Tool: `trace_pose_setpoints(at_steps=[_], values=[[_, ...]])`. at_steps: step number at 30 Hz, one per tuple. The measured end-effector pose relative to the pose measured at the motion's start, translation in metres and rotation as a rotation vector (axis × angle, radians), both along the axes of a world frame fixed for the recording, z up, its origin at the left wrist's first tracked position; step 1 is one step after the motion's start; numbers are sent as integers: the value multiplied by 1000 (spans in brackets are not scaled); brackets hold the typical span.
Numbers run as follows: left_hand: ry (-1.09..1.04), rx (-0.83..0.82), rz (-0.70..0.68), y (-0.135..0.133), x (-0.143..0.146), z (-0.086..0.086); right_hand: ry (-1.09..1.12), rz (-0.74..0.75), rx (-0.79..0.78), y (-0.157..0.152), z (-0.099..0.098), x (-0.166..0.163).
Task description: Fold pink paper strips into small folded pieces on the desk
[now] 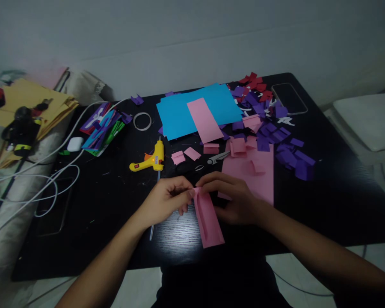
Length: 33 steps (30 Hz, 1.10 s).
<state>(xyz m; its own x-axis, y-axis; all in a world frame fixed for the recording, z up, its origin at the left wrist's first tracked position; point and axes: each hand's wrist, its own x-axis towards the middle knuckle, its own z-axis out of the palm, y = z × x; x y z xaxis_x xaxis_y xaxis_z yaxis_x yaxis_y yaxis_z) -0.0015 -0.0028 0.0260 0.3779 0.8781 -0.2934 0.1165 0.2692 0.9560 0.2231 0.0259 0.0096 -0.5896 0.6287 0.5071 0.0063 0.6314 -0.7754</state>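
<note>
A folded pink paper strip (208,220) lies on the black table (115,222) in front of me. My left hand (167,199) pinches its far end with fingers closed. My right hand (232,196) meets it at the same end, fingertips pressed on the strip. A larger pink sheet (259,175) lies just behind my right hand. Scissors (216,158) rest beyond my fingers, partly hidden.
A yellow glue gun (149,161) sits to the left of centre. A blue sheet (186,113) with a pink strip (205,119) lies further back. Purple scraps (282,145), red scraps (255,83), a tape ring (142,121), a phone (288,98), white cables (51,179).
</note>
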Motion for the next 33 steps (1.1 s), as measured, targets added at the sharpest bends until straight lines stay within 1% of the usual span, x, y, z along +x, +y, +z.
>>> trace_pose_setpoints(at_steps=[6, 11, 19, 26, 33], values=[[29, 45, -17, 0, 2, 1, 5, -15, 6, -1, -7, 0], [55, 23, -36, 0, 2, -1, 17, -7, 17, -2, -9, 0], [76, 4, -29, 1, 0, -2, 11, -82, 106, -1, -8, -2], [106, 79, -46, 1, 1, -2, 8, -74, 117, -1, -12, -2], [129, 113, -55, 1, 0, -1, -17, -82, 150, -1, -14, -2]])
